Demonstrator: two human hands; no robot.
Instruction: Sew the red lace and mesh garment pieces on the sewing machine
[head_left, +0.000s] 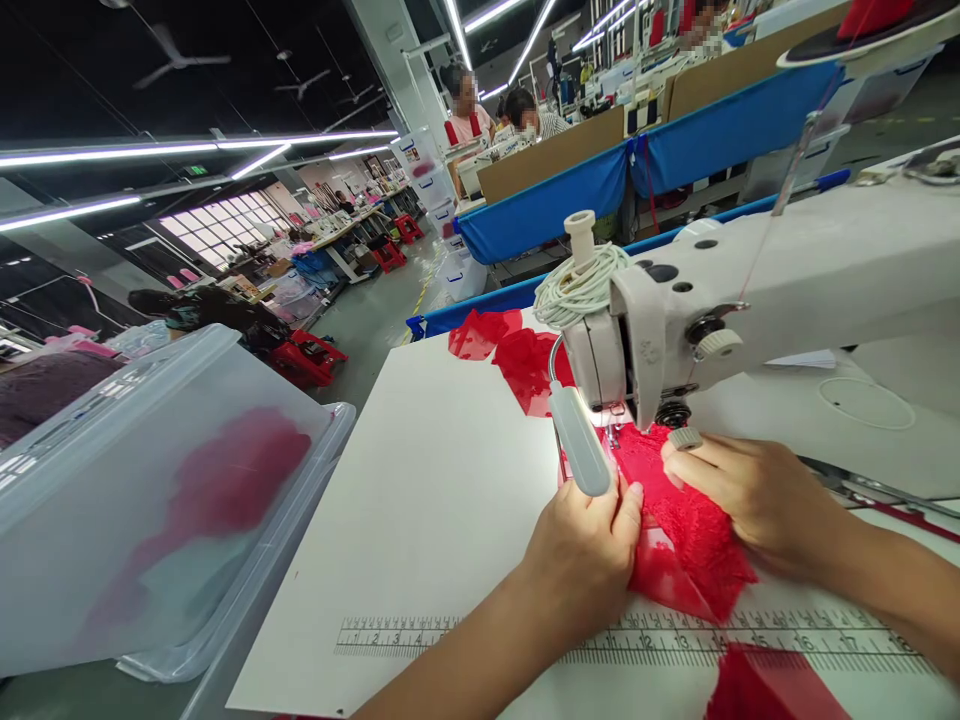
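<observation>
A piece of red lace fabric [694,535] lies on the white sewing table, its far edge under the needle area of a sewing machine [817,270]. My left hand [581,550] grips the fabric's left edge between thumb and fingers, just below a grey lamp [581,440] that partly hides the fingertips. On the other side, my right hand [757,495] pinches the fabric near the machine's lower knob. Sheer red cloth hangs out below the lace, between the hands. The presser foot [613,436] stands at the fabric's far end, lit brightly.
More red fabric pieces [525,360] lie behind the needle, and another red piece [772,685] is at the front edge. A printed ruler [390,637] runs along the table. Left stands a translucent plastic bin [150,520]. Other people work at machines behind blue cloth [555,205].
</observation>
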